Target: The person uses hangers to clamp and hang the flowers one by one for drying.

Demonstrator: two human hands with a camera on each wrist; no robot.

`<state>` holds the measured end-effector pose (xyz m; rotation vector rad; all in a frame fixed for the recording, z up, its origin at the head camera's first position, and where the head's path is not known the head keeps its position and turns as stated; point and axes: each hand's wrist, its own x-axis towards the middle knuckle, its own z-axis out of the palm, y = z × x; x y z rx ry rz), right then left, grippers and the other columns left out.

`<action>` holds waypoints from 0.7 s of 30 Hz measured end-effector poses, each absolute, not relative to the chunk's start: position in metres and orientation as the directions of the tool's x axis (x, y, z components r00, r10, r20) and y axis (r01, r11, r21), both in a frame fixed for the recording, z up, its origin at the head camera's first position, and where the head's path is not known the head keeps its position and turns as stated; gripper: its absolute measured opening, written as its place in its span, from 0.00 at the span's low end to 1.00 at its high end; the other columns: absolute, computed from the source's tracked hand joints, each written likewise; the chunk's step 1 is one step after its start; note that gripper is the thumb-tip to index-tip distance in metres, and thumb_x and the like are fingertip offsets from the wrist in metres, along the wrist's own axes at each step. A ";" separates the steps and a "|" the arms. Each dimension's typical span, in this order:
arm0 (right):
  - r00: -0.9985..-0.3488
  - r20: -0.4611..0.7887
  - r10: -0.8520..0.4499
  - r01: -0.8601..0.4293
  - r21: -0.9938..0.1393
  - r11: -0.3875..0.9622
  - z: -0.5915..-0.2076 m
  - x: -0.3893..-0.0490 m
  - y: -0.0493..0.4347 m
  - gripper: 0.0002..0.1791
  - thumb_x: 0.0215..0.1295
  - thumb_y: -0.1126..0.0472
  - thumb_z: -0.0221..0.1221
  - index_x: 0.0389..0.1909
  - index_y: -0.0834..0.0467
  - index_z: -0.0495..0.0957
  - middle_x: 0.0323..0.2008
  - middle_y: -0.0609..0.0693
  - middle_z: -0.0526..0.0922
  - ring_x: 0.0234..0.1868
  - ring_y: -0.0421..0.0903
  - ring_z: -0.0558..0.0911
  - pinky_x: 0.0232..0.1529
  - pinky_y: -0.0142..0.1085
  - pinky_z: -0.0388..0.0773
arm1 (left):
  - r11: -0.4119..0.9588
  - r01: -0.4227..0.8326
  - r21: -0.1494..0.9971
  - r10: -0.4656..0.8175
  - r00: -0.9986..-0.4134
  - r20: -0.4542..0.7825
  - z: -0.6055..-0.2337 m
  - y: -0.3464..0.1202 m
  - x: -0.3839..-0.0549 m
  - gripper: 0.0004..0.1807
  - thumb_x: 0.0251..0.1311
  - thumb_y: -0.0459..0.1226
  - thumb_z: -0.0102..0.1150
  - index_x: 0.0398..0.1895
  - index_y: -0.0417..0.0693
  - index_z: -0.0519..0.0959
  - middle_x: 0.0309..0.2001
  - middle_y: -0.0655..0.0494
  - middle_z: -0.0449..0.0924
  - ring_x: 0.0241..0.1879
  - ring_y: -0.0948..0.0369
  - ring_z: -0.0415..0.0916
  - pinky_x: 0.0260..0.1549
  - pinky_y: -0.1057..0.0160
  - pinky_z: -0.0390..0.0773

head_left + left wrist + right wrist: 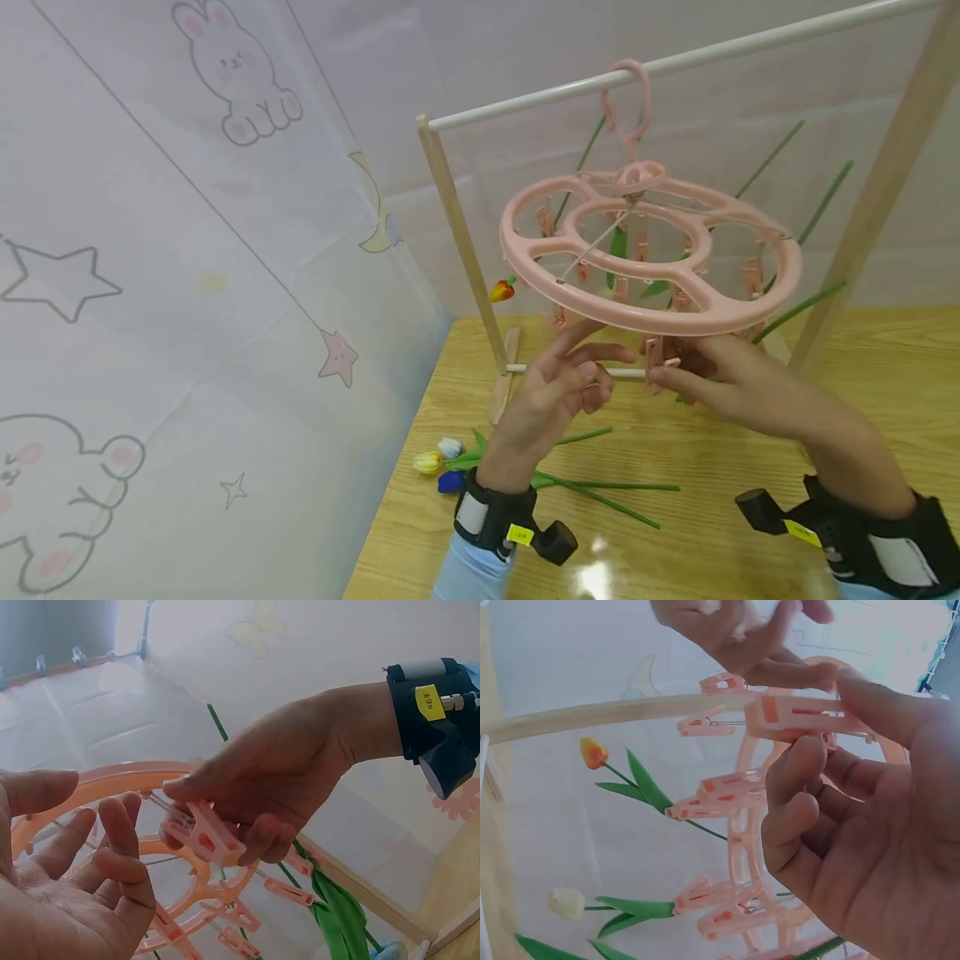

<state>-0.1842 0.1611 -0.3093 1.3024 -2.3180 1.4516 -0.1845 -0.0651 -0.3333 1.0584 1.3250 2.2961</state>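
A round pink drying hanger hangs by its hook from a white rod, with several pink clips dangling below its ring. At the near side of the ring my right hand pinches a pink clothespin between thumb and fingers. My left hand is raised just left of that clothespin, fingers loosely bent and holding nothing. In the right wrist view, an orange tulip and a white tulip hang heads down from other clips.
The white rod rests on a wooden frame with a slanted left post and a right post. Artificial tulips lie on the wooden table, their yellow and blue heads left of my left wrist. A patterned cloth stands behind.
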 end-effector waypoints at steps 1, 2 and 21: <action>-0.628 0.494 -0.602 -0.709 -0.682 0.179 -0.309 -0.184 0.164 0.13 0.63 0.73 0.54 0.41 0.53 0.70 0.30 0.46 0.76 0.23 0.41 0.75 0.18 0.34 0.73 | -0.535 0.115 0.837 0.560 -0.693 0.453 -0.334 -0.066 -0.185 0.29 0.64 0.43 0.54 0.67 0.48 0.62 0.48 0.54 0.75 0.30 0.63 0.68 0.24 0.69 0.63; -0.632 0.489 -0.601 -0.707 -0.681 0.189 -0.308 -0.183 0.167 0.13 0.63 0.73 0.54 0.42 0.53 0.70 0.30 0.46 0.76 0.24 0.41 0.76 0.18 0.34 0.74 | -0.532 0.123 0.838 0.554 -0.698 0.454 -0.335 -0.068 -0.186 0.26 0.64 0.43 0.54 0.64 0.48 0.65 0.48 0.54 0.76 0.30 0.63 0.68 0.24 0.69 0.63; -0.636 0.413 -0.652 -0.650 -0.743 0.163 -0.302 -0.181 0.203 0.14 0.65 0.78 0.46 0.45 0.60 0.72 0.33 0.49 0.81 0.23 0.42 0.74 0.19 0.37 0.73 | 0.780 0.480 0.401 0.586 -0.785 -0.201 -0.378 -0.116 -0.220 0.16 0.59 0.43 0.60 0.49 0.51 0.79 0.37 0.62 0.79 0.33 0.69 0.73 0.31 0.71 0.73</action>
